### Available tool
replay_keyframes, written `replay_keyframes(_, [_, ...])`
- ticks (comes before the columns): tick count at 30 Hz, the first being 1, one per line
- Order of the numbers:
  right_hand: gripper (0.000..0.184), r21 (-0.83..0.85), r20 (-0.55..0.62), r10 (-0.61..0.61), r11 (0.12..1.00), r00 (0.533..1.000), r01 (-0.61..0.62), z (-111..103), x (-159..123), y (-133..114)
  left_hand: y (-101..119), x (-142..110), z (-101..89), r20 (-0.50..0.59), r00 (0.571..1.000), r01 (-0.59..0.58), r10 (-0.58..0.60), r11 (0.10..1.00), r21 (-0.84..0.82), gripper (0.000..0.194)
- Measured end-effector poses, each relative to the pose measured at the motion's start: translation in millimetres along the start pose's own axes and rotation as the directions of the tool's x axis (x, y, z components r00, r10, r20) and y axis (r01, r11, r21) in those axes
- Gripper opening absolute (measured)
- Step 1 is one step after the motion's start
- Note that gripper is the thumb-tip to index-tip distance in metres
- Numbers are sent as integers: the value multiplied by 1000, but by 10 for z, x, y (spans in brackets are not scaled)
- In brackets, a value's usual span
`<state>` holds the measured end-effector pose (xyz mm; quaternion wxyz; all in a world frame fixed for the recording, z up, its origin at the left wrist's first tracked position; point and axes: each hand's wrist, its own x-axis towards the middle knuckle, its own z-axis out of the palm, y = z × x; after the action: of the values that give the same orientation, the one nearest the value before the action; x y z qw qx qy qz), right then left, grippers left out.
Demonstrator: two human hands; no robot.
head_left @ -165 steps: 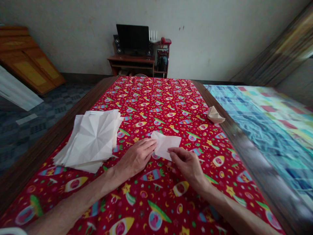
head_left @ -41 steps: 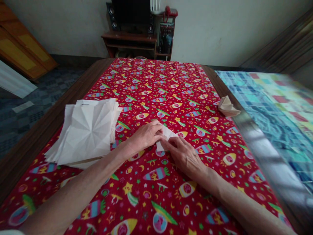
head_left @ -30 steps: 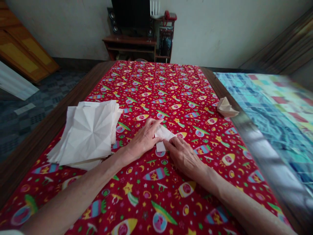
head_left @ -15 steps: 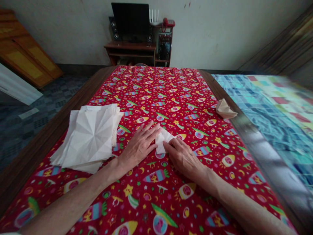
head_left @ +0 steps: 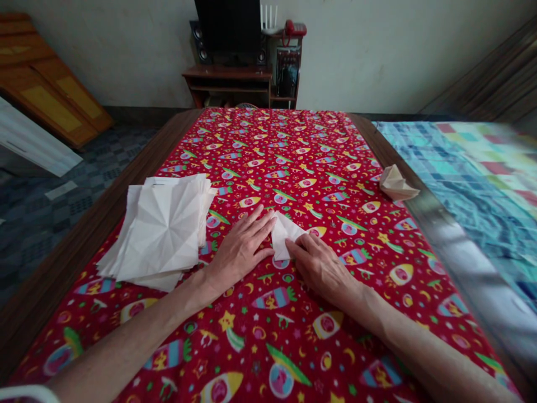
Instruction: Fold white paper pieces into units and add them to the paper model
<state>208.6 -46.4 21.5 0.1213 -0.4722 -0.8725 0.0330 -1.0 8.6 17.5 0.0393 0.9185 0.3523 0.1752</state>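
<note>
A small folded piece of white paper [head_left: 283,238] lies on the red patterned cloth [head_left: 268,336], between my two hands. My left hand [head_left: 243,242] rests flat with its fingers stretched out, the fingertips at the paper's left edge. On the other side, my right hand [head_left: 315,263] has its fingers curled over the paper's right part, thumb and index finger against it; the fingertips underneath are partly hidden. Left of my left hand sits a stack of creased white paper sheets [head_left: 168,226], the top one marked with folds radiating from its centre.
A folded paper piece [head_left: 397,184] stands near the table's right edge. Beyond that edge is a bed with a blue checked cover [head_left: 453,212]. Dark wooden table borders [head_left: 138,173] flank the cloth. At the far wall stands a desk [head_left: 229,74] with a monitor [head_left: 229,28] and a red telephone [head_left: 295,29].
The camera view has shifted slightly, so everything appears a little further right. Both hands stay at the folded paper; my left thumb appears slightly apart from its edge.
</note>
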Motion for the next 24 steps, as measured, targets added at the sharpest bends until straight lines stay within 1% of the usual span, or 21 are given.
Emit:
replay_keyframes(3, [26,-2,1,4,1000,1000,-4,1,-7,4,-22,34,40,22,996,93,-92,994,-61,77])
replay_keyframes(5, [27,1,-2,8,1000,1000,-8,2,-12,5,-45,73,70,40,991,133,-130,986,-101,83])
replay_keyframes(9, [27,13,-23,9,1000,1000,-8,18,-22,11,-76,125,91,71,990,126,-118,985,-116,89])
replay_keyframes(13, [27,14,-27,-2,1000,1000,2,22,-24,17,-69,89,69,110,984,152,-142,984,-92,88])
replay_keyframes(16, [24,15,-10,-3,1000,1000,3,9,-16,13,-61,40,48,122,983,150,-139,984,-91,86])
replay_keyframes(20, [23,9,-23,-8,1000,1000,8,6,-8,7,-59,14,3,147,980,154,-138,982,-109,86])
replay_keyframes(22, [22,4,-33,-11,1000,999,11,7,-7,4,-42,12,-28,135,985,127,-108,981,-143,85])
replay_keyframes(24, [21,4,-34,-8,1000,999,9,3,-7,1,0,1,-59,104,994,54,-36,983,-177,76])
